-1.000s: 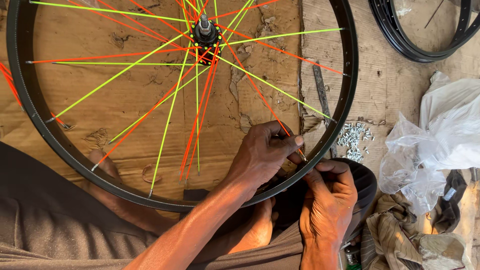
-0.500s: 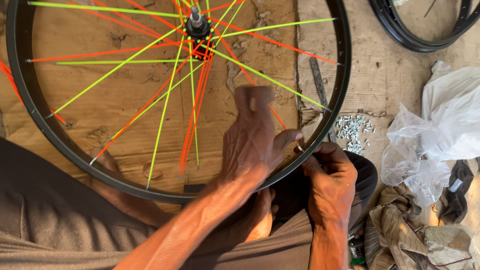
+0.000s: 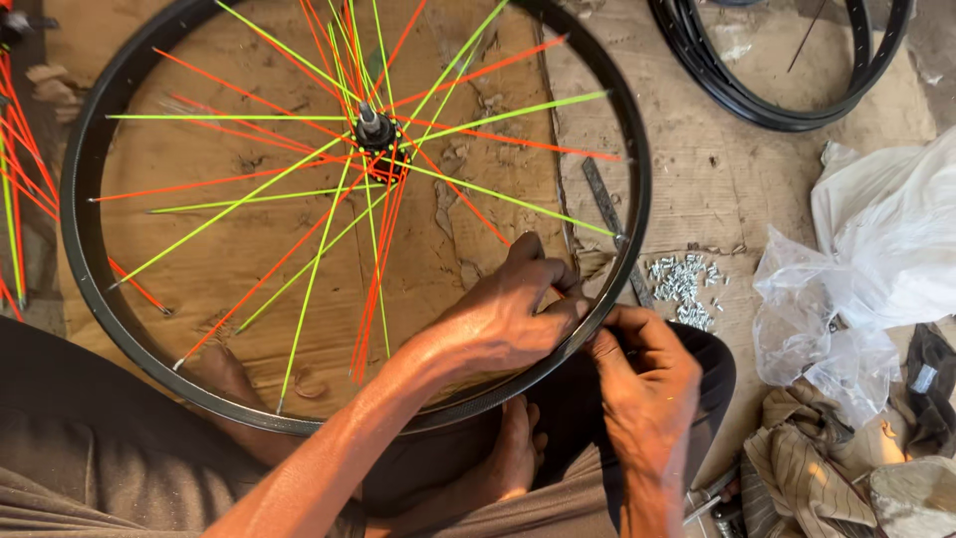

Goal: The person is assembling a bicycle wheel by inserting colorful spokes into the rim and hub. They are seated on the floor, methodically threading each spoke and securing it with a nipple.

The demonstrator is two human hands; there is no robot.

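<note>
Bicycle wheel rim (image 3: 100,299) fills frame centre-left, orange and green spokes (image 3: 299,214) fanned from hub (image 3: 376,134). I see left hand (image 3: 508,319) pinching a spoke at the lower-right rim; right hand (image 3: 647,384) gripping the rim outside. Nipples pile (image 3: 682,284) nearby.

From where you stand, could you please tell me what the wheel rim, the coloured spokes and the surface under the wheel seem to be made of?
Wheel rim: probably metal with a black, slightly glossy finish; it catches light.
Coloured spokes: thin straight rods in bright orange and yellow-green, likely painted or sleeved metal; the core is not visible.
Surface: brown, scuffed and matte, looks like worn cardboard or board.
</note>
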